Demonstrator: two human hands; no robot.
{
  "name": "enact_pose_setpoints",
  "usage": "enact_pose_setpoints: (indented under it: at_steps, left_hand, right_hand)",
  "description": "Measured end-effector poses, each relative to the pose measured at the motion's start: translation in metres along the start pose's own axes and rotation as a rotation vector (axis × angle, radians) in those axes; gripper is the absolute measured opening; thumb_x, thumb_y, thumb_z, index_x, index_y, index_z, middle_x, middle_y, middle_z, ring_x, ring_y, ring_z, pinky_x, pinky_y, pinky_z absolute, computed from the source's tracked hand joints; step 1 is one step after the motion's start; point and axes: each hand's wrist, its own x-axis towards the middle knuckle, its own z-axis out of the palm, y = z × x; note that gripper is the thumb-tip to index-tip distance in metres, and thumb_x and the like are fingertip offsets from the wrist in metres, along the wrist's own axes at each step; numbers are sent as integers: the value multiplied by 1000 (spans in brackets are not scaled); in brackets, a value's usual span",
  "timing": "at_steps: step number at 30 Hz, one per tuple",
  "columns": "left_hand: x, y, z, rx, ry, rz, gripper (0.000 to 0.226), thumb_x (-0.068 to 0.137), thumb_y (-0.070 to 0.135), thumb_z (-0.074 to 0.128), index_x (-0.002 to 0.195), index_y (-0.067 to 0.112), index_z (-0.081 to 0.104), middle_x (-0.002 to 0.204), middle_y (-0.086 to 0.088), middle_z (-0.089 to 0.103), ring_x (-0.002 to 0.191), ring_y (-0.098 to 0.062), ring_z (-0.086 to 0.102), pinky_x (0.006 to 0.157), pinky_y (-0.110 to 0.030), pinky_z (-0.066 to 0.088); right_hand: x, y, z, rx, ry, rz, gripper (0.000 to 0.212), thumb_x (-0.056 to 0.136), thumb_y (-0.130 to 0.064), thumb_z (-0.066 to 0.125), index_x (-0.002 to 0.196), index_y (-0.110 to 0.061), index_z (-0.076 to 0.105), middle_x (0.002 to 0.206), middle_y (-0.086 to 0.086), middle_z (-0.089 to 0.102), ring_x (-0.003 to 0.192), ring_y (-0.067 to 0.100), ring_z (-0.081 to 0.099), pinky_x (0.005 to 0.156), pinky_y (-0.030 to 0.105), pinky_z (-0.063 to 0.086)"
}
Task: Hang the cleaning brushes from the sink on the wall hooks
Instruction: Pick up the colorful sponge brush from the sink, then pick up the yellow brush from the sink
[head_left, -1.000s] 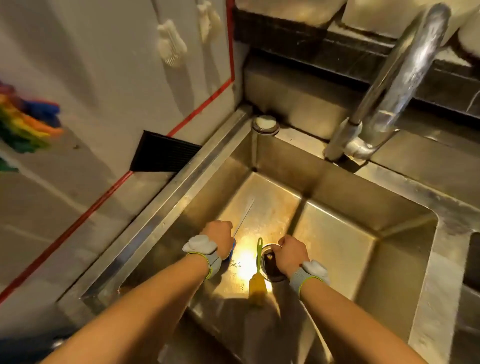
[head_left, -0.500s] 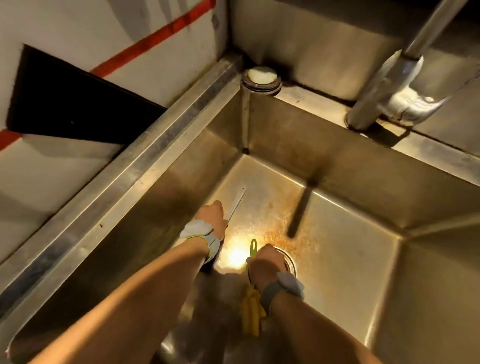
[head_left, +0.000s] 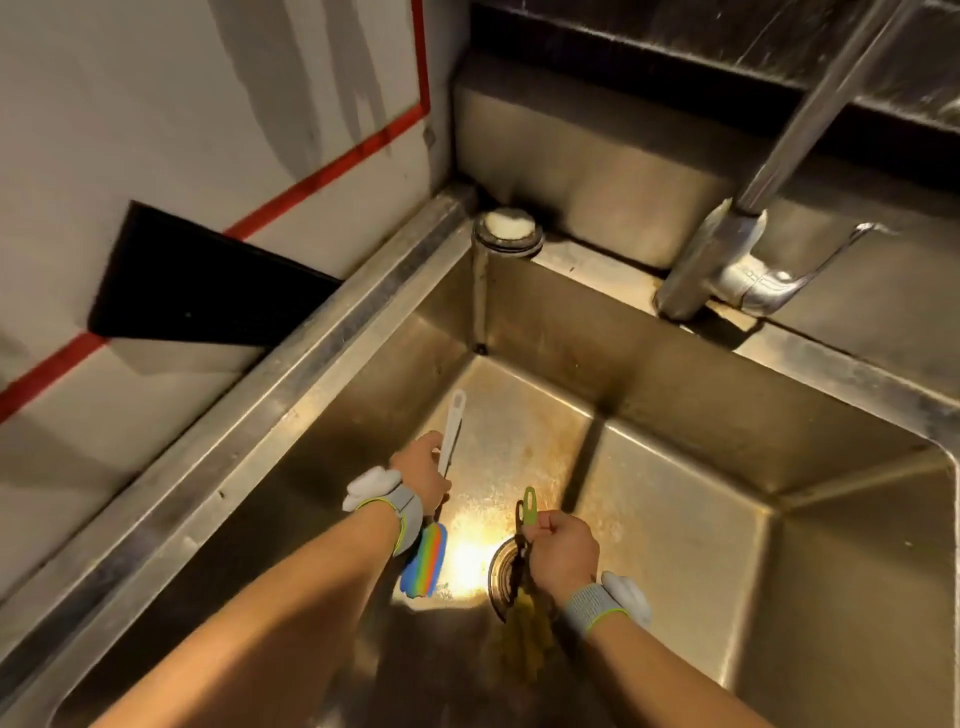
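Observation:
Both my hands are down inside the steel sink (head_left: 332, 364). My left hand (head_left: 423, 470) grips the white handle of a brush with a rainbow-coloured head (head_left: 427, 564); the handle points away from me and the head hangs below my wrist. My right hand (head_left: 558, 548) grips a brush with a green handle (head_left: 529, 505); its yellow fibre head hangs below the hand over the drain (head_left: 503, 571). No wall hooks are in this view.
A tall chrome faucet (head_left: 727, 260) rises from the sink's back rim at the right. A round capped fitting (head_left: 508, 228) sits at the back left corner. The left wall carries red tape (head_left: 322, 176) and a black vent (head_left: 197, 280).
The view has dropped from the wall toward the sink. Both hands have closed on the brushes and raised them off the sink floor; the rainbow head now shows.

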Motion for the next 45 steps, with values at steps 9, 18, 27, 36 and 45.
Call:
enact_pose_setpoints:
  at_steps: [9, 18, 27, 36, 45]
  left_hand:
    - [-87, 66, -133, -204, 133, 254, 14, 92, 10, 58, 98, 21, 64, 78, -4, 60, 79, -28, 61, 76, -37, 50]
    - [-203, 119, -297, -432, 337, 436, 26, 95, 10, 58, 81, 32, 59, 68, -1, 57, 61, -18, 56, 62, -38, 52]
    - [-290, 155, -408, -641, 537, 472, 12, 97, 23, 57, 89, 21, 65, 75, -6, 66, 72, -26, 67, 67, -49, 64]
    - [-308, 135, -445, -616, 687, 442, 12, 97, 29, 55, 92, 24, 64, 92, -5, 74, 89, -28, 72, 83, -55, 61]
    - [-299, 140, -436, -583, 824, 400, 10, 97, 26, 55, 93, 21, 63, 90, -4, 72, 87, -24, 69, 85, -50, 60]
  right_hand:
    - [-54, -143, -79, 259, 31, -329, 14, 83, -7, 63, 80, -15, 74, 73, 3, 69, 65, 16, 58, 52, 20, 42]
    - [-154, -329, -151, 309, -3, -735, 11, 88, -16, 64, 92, -15, 74, 82, 1, 72, 82, 19, 64, 73, 29, 46]
    - [-245, -456, -195, 427, -52, -912, 13, 88, -12, 63, 97, -12, 73, 85, 6, 72, 77, 17, 62, 76, 30, 50]
    - [-273, -516, -168, 551, -192, -933, 17, 91, -4, 58, 103, 0, 69, 81, 12, 64, 66, 17, 56, 63, 27, 46]
    - [-271, -524, -154, 584, -256, -906, 15, 92, -8, 57, 101, -6, 69, 79, 8, 64, 64, 14, 55, 55, 24, 43]
